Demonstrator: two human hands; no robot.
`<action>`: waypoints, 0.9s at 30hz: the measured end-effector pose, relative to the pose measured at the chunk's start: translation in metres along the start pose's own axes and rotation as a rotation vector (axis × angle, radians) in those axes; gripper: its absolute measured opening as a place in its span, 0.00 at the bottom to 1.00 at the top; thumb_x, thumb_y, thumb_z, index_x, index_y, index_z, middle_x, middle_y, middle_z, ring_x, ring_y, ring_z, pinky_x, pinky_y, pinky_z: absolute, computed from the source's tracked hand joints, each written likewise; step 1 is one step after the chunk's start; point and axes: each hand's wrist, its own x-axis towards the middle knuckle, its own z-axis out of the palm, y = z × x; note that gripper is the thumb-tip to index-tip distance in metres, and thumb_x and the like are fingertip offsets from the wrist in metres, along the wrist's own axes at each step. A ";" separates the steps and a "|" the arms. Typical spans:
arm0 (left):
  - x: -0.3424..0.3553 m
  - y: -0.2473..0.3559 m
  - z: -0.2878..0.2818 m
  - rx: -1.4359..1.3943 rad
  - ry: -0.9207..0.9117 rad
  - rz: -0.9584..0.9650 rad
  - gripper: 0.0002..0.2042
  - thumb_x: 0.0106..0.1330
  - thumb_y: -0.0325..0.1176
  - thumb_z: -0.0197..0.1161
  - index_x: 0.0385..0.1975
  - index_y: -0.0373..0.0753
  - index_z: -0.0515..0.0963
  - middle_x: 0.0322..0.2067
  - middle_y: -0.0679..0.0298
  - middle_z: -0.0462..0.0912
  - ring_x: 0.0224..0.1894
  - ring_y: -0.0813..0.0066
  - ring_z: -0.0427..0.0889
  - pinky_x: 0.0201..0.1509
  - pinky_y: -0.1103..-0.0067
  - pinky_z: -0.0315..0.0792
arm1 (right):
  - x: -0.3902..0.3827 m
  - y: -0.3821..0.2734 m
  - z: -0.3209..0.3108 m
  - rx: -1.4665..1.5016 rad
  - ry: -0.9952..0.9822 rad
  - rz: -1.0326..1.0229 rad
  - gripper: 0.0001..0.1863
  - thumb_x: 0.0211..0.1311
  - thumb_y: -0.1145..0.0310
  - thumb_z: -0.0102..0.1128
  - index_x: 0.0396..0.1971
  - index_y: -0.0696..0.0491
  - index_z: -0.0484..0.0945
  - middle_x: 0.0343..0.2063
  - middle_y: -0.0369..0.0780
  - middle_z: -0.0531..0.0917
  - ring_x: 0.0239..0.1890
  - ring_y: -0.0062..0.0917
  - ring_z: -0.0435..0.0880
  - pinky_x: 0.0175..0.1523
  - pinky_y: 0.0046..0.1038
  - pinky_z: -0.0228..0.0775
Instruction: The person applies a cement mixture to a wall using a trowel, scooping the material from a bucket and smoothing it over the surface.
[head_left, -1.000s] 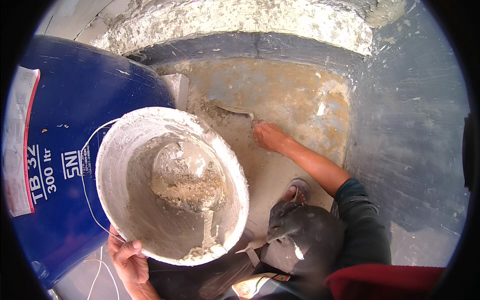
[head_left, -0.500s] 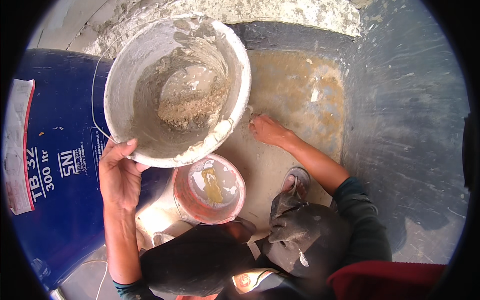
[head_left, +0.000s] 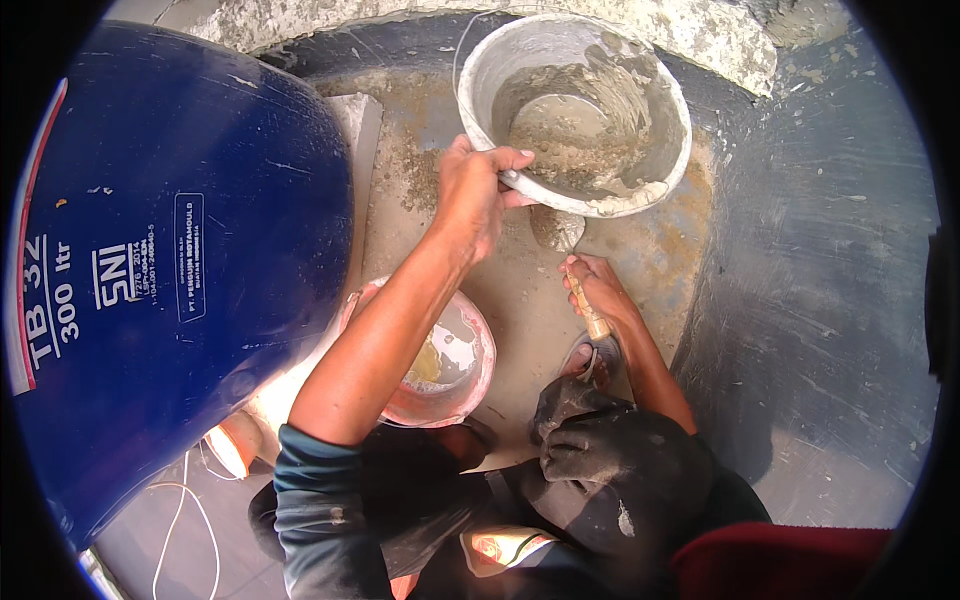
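Note:
A grey, mortar-caked bucket [head_left: 580, 125] with wet grey mix inside is gripped at its near rim by my left hand [head_left: 478, 195], thumb over the edge. Its thin wire handle arches at the left. My right hand [head_left: 595, 285] holds the wooden handle of a trowel [head_left: 558, 228], whose mortar-smeared blade is partly under the bucket's near edge. Below my left forearm stands a reddish bucket [head_left: 470, 385] with cloudy liquid and something yellowish in it, partly hidden by the arm.
A big blue tank [head_left: 200, 140] fills the left, with a pale block [head_left: 355, 150] beside it and white cords [head_left: 185, 505] below. A dark smooth wall [head_left: 820, 250] rises at right; a rough white ledge [head_left: 730, 45] runs behind. My sandalled foot [head_left: 590, 360] rests on the dusty floor.
My left hand has carried the grey bucket up and to the right, uncovering the reddish bucket. My right hand and the trowel have shifted right and slightly down.

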 end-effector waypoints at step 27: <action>0.106 -0.101 -0.209 1.464 0.131 0.216 0.40 0.53 0.18 0.57 0.71 0.25 0.56 0.66 0.35 0.66 0.72 0.41 0.62 0.77 0.67 0.57 | 0.089 -0.065 0.135 -0.182 -0.237 0.009 0.19 0.77 0.57 0.41 0.43 0.58 0.74 0.29 0.39 0.76 0.24 0.24 0.76 0.24 0.30 0.74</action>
